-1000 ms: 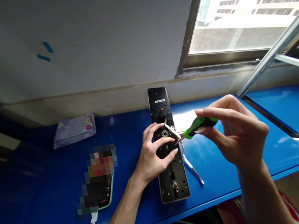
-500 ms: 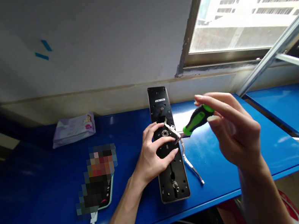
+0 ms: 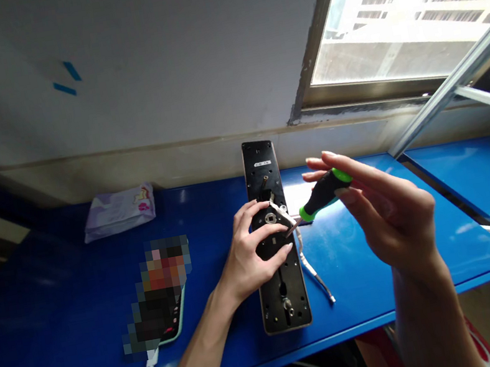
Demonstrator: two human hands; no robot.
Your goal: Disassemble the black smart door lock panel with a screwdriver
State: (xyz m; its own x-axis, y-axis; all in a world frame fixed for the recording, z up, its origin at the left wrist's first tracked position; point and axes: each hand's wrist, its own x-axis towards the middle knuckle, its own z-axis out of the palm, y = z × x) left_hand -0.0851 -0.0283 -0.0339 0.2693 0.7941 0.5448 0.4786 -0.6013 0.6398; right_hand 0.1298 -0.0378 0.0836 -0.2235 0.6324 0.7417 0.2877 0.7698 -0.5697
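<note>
A long black lock panel [image 3: 283, 290] lies lengthwise on the blue table [image 3: 60, 317], its far end against the wall. My left hand [image 3: 252, 252] rests over the panel's middle, fingers spread around a small metal part and a white cable [image 3: 301, 249] that trails off to the right. My right hand [image 3: 382, 210] pinches a green-and-black screwdriver [image 3: 322, 193] by its handle. The screwdriver slants down to the left, and its tip meets the panel beside my left fingertips.
A phone [image 3: 163, 299] on a white charging cable lies left of the panel. A purple tissue pack [image 3: 119, 210] sits at the back left by the wall. A window and slanted metal bars [image 3: 455, 83] stand at the right. The table's front edge runs close below the panel.
My right hand has rolled the screwdriver handle between its fingers and lifted a little, so the handle tilts more steeply. My left hand and the panel have stayed put.
</note>
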